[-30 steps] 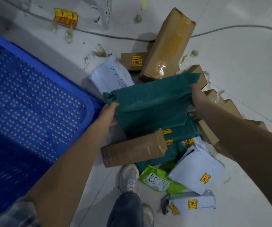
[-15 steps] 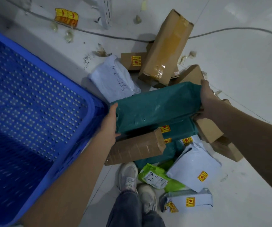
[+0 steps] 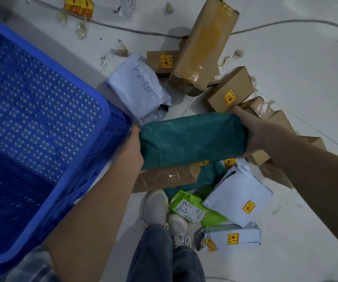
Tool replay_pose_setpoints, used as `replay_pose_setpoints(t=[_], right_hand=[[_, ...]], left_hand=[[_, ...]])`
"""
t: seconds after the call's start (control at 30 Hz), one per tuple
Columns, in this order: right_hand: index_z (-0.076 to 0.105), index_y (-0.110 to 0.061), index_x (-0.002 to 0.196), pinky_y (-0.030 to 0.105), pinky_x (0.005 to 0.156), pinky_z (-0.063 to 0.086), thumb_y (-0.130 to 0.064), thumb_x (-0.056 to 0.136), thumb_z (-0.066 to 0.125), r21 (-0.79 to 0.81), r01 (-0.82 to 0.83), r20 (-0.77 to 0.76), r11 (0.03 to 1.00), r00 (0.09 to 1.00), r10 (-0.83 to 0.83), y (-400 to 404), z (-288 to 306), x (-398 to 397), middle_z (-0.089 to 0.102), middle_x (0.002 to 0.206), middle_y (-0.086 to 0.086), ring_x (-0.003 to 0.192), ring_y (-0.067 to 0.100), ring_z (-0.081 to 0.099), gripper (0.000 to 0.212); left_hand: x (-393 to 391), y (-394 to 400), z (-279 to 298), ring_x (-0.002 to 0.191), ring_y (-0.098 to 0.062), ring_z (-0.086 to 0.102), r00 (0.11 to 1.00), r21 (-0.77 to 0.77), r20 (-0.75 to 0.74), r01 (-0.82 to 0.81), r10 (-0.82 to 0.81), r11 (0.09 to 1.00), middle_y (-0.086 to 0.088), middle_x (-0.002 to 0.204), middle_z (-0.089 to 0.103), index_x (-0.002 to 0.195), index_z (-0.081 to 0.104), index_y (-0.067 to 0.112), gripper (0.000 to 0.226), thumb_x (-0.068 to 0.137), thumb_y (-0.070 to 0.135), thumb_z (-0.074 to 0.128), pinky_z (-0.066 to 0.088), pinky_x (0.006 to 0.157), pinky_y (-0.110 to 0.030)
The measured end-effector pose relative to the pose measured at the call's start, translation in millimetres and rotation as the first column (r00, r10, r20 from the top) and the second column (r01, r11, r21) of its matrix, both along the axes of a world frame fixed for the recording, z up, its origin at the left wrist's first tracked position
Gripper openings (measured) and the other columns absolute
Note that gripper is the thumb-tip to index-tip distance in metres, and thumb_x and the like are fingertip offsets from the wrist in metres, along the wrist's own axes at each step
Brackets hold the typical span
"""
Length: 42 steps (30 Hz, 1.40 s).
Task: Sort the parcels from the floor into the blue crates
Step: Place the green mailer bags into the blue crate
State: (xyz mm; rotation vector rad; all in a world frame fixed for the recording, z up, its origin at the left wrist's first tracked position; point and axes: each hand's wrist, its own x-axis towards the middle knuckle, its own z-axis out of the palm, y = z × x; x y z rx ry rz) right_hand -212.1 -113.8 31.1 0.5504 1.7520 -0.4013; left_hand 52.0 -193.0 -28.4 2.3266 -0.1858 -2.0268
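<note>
Both hands hold a long teal parcel (image 3: pixel 190 139) up off the floor, level and crosswise in front of the person. The left hand (image 3: pixel 132 148) grips its left end, right beside the corner of the blue crate (image 3: pixel 95 159), and the right hand (image 3: pixel 253 133) is wrapped around its right end, fingers over the top edge. The hands are well apart, one at each end. The parcel is outside the crate, above the pile on the white floor (image 3: pixel 296 68). Under it lies a brown taped box (image 3: pixel 164 178), with more teal wrapping beside it. Near the person's shoes (image 3: pixel 164 212) lie a lime green bag (image 3: pixel 192 210) and two pale mailers with yellow stickers (image 3: pixel 239 198). Beyond the held parcel sit a white mailer with handwriting (image 3: pixel 139 86), a tall cardboard box (image 3: pixel 202 45) leaning over smaller boxes, and a grey cable (image 3: pixel 123 29) across the floor.
</note>
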Motion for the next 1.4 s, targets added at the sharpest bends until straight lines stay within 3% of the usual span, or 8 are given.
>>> replay_pose_setpoints(t=[0.07,0.27,0.37,0.43,0.7,0.9,1.23,1.4], right_hand=[[0.054,-0.014,0.113,0.049,0.095,0.046,-0.056,0.069,0.068,-0.029,0.016,0.053,0.999,0.998,-0.014,11,6,5,0.061,0.111,0.013,0.105,0.033,0.057,0.062],[0.056,-0.014,0.109,0.045,0.089,0.048,-0.038,0.082,0.056,-0.189,0.037,0.086,0.981,0.996,-0.021,70,47,19,0.06,0.104,0.011,0.097,0.027,0.057,0.036],[0.042,-0.016,0.135,0.038,0.074,0.051,-0.038,0.06,0.067,-0.351,-0.031,0.092,0.936,0.993,0.068,115,64,27,0.06,0.118,0.009,0.101,0.024,0.059,0.082],[0.032,-0.024,0.141,0.035,0.074,0.055,-0.034,0.042,0.073,-0.441,-0.057,0.079,0.896,0.992,0.102,140,74,32,0.057,0.129,0.007,0.107,0.025,0.061,0.107],[0.04,-0.043,0.126,0.026,0.071,0.058,-0.033,0.026,0.089,-0.649,-0.104,0.072,0.753,0.978,0.197,176,127,48,0.058,0.127,-0.006,0.099,0.014,0.068,0.112],[0.032,-0.033,0.142,0.029,0.077,0.058,-0.058,0.027,0.09,-0.635,-0.197,-0.034,0.747,0.973,0.228,151,142,74,0.059,0.133,0.0,0.111,0.02,0.065,0.132],[0.049,-0.036,0.123,0.029,0.062,0.058,-0.057,0.016,0.09,-0.713,-0.332,-0.09,0.617,0.917,0.389,87,180,152,0.067,0.115,-0.001,0.091,0.017,0.072,0.116],[0.044,-0.03,0.134,0.032,0.068,0.058,-0.057,0.021,0.09,-0.737,-0.375,-0.088,0.563,0.878,0.47,73,176,225,0.065,0.122,0.001,0.096,0.019,0.071,0.125]], left_hand=[[10,6,-1,0.095,-0.031,0.067,1.0,0.034,-0.031,-0.001,0.003,0.999,-0.006,0.109,0.07,0.11,0.065,0.025,0.077,0.047,0.069,0.066,0.054,0.08,-0.05],[17,39,66,0.094,-0.026,0.064,0.958,-0.04,-0.277,-0.089,0.074,0.995,-0.011,0.114,0.067,0.117,0.064,0.017,0.042,0.085,0.043,0.054,0.057,0.073,-0.039],[29,50,92,0.09,-0.026,0.071,0.889,-0.028,-0.434,-0.175,0.146,0.984,-0.007,0.104,0.073,0.098,0.076,0.023,0.044,0.089,0.052,0.045,0.052,0.089,-0.045],[38,56,102,0.084,-0.022,0.073,0.892,-0.055,-0.442,-0.131,0.093,0.99,-0.003,0.099,0.075,0.093,0.077,0.024,0.042,0.09,0.051,0.046,0.053,0.085,-0.04],[78,67,140,0.072,-0.015,0.066,0.903,-0.228,-0.383,0.11,-0.193,0.967,0.006,0.072,0.075,0.095,0.062,0.02,0.009,0.087,0.02,0.057,0.045,0.074,-0.03],[123,90,173,0.075,-0.008,0.071,0.887,-0.405,-0.404,0.046,-0.224,0.913,0.004,0.093,0.074,0.113,0.061,0.021,0.069,0.045,0.029,0.072,0.054,0.056,-0.019],[227,98,225,0.093,-0.012,0.07,0.871,-0.494,-0.49,-0.257,-0.022,0.831,0.003,0.107,0.073,0.11,0.062,0.03,0.063,0.048,0.024,0.073,0.059,0.076,-0.025],[296,108,237,0.094,-0.014,0.071,0.901,-0.477,-0.429,-0.294,0.073,0.828,0.004,0.104,0.074,0.116,0.059,0.025,0.092,0.032,0.039,0.093,0.059,0.067,-0.023]])
